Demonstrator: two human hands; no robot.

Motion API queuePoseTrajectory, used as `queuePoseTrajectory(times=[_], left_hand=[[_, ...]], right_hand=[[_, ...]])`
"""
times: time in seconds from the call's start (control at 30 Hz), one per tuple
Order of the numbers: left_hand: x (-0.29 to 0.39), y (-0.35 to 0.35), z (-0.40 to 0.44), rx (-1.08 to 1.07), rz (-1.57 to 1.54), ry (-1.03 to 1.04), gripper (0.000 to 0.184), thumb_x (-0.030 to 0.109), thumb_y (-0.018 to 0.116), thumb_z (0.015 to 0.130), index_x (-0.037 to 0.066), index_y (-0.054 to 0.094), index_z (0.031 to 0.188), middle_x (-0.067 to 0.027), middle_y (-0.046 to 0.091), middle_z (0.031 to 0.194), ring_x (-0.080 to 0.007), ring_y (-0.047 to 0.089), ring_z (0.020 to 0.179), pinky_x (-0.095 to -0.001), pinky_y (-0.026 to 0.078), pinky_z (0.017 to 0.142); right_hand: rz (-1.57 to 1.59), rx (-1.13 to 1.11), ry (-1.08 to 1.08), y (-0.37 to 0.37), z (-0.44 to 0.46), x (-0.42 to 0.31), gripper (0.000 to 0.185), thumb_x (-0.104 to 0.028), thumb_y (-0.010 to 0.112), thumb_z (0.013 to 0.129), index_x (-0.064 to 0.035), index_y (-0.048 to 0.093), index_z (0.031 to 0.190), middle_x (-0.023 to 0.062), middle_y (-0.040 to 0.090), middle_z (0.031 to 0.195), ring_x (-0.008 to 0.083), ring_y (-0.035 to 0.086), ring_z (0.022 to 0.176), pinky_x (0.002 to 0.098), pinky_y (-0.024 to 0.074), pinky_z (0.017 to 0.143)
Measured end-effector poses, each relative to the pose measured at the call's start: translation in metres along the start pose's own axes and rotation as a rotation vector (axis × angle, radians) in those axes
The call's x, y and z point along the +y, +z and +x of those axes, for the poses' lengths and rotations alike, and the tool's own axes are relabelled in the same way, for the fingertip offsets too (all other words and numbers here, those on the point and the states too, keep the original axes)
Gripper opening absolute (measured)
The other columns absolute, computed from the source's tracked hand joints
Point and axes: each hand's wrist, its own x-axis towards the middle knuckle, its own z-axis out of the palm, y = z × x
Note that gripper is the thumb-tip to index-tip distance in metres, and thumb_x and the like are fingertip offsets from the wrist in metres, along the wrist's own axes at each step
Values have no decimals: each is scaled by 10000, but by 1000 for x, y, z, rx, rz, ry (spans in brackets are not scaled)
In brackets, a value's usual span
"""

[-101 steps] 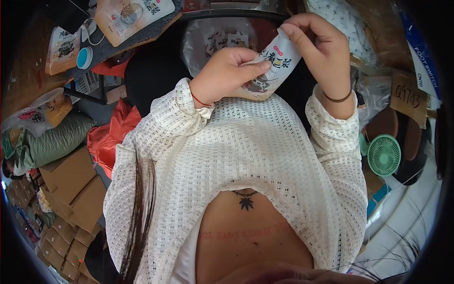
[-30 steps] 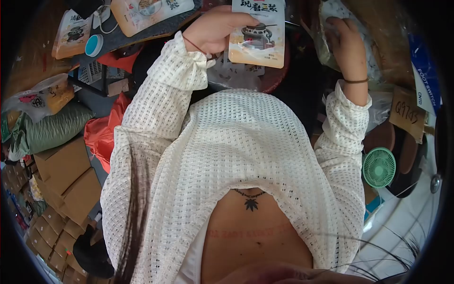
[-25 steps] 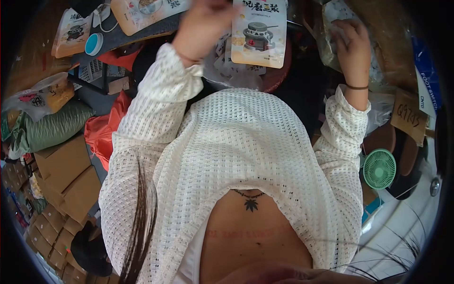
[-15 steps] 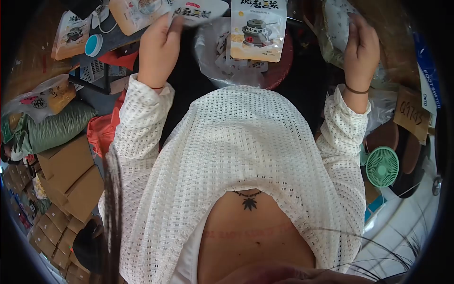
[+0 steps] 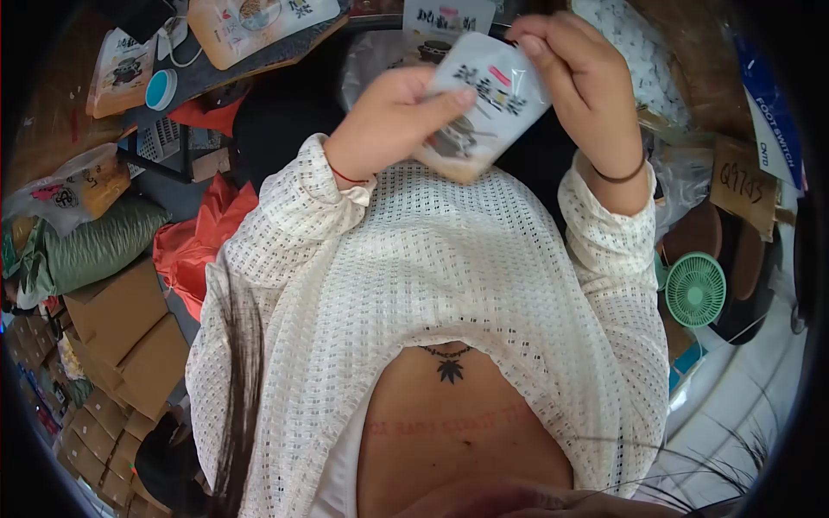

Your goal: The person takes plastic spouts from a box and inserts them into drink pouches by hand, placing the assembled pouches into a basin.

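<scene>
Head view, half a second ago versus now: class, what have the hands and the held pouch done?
The left hand has carried the pouch rightward and downward in the picture. The right hand has moved left, from over the bag of white packets to the pouch's top end. The green fan and cardboard boxes stayed put.

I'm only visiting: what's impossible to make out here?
All in the head view:
Most fingers of the left hand: hidden behind the held pouch.
What, if anything, the right hand pinches: its own fingers cover the spot.
Lower part of the rear pouch: covered by the held pouch and left hand.
Top of the large pouch at upper left: cut off by the top edge.
</scene>
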Motion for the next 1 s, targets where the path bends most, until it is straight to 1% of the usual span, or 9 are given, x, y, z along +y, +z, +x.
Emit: queuePoseTrajectory(times=[0.2,0.43,0.5,0.63,0.7,0.8,0.87,0.93,1.0], left_hand=[[-7,-5,16,-70,-95,-105,287,102,673,968,-45,676,1214,-132,736,1156,-177,721,999,-309,572,906],[16,-55,70,-44,-342,-128,343,41,597,998,-85,560,1315,-163,699,1177,-238,693,1039,-371,565,873],[11,-53,74,34,-332,-86,285,22,589,998,-85,610,1262,-158,705,1166,-224,693,1034,-365,569,864],[24,-69,42,742,658,483,434,122,641,1000,-88,502,1354,-206,658,1257,-247,696,1021,-370,560,872],[23,-100,15,919,1711,556,484,152,660,988,-85,481,1369,-229,629,1303,-273,668,1097,-397,528,938],[13,-113,0,696,2044,765,227,112,618,1007,14,678,1203,-110,735,1088,-207,721,915,-371,562,788],[3,-123,-7,593,1530,666,190,119,630,1010,13,701,1151,-71,736,996,-160,697,883,-344,542,751],[10,-100,-18,583,944,411,178,116,658,999,-6,712,1116,-39,728,930,-109,674,862,-300,532,734],[11,-81,-18,444,808,354,191,120,699,975,-18,712,1107,-14,710,882,-70,626,808,-263,506,700]], right_hand=[[-37,74,72,-14,-21,28,288,-41,558,998,-32,566,1286,65,612,997,150,579,885,286,483,786],[571,48,284,-2,-33,39,175,-45,673,945,-33,682,1119,71,719,1041,157,668,760,289,540,703],[411,-12,277,2,-35,31,138,-11,614,985,13,662,1112,58,725,1042,78,633,726,226,526,679],[472,104,243,5,-41,32,131,1,610,987,29,595,1115,93,730,1033,84,627,717,223,522,651],[567,288,211,3,-42,33,143,-5,616,990,27,569,1122,114,733,1025,82,628,720,221,517,636],[545,154,250,-2,-45,43,150,-10,620,995,8,555,1129,124,723,1053,74,600,698,205,509,629],[508,37,305,2,-42,40,154,-13,646,976,-12,626,1129,87,722,1042,98,601,686,224,511,638],[242,53,63,8,-29,33,156,-37,671,963,-24,668,1118,70,724,998,120,632,714,240,511,651],[37,32,-246,20,-13,38,163,-65,612,1017,0,645,1163,2,642,922,78,564,793,212,443,705]])
